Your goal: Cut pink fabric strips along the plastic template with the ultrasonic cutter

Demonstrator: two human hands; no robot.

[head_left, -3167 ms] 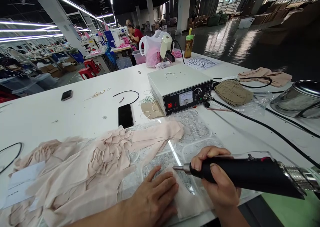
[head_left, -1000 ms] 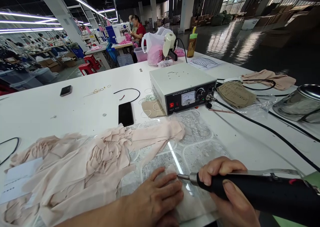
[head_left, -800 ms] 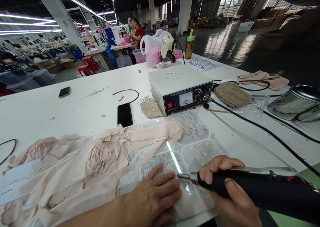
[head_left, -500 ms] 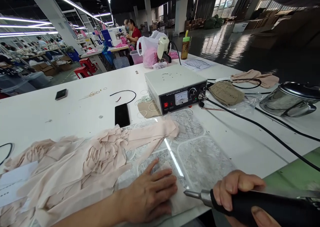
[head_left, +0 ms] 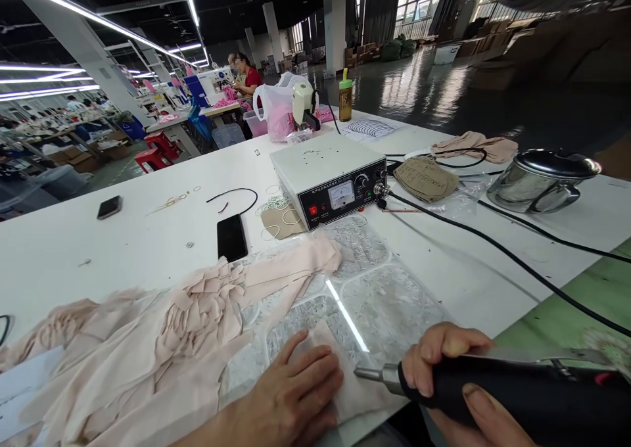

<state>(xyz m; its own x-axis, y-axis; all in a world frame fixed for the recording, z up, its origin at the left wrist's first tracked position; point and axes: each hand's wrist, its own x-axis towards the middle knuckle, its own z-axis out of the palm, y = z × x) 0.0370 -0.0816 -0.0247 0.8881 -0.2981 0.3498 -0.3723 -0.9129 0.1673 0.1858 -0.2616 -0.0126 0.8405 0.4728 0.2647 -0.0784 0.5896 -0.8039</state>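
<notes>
My left hand [head_left: 300, 391] lies spread on a small piece of pale pink fabric [head_left: 357, 394], which rests on a clear, grey-patterned sheet [head_left: 394, 302]. My right hand [head_left: 451, 375] is wrapped round a black handheld tool [head_left: 522, 394]. The tool's pointed metal tip [head_left: 369, 373] is just right of my left fingers, over or at the fabric; whether it touches cannot be seen. Left of my left hand, a heap of pale pink fabric strips [head_left: 192, 315] spreads over the sheet and table.
Behind the sheet stands a white control box [head_left: 330, 177] with a black cable [head_left: 473, 236] running right. A black phone [head_left: 231, 238], scissors [head_left: 172, 201], brown pattern pieces [head_left: 426, 179], a metal pot [head_left: 537, 181] and a bottle [head_left: 346, 98] lie or stand around. A person [head_left: 249, 75] sits farther back.
The view has shifted, so table items appear farther left. My left hand still lies on the fabric, more of which shows above its fingers. The tool remains in my right hand.
</notes>
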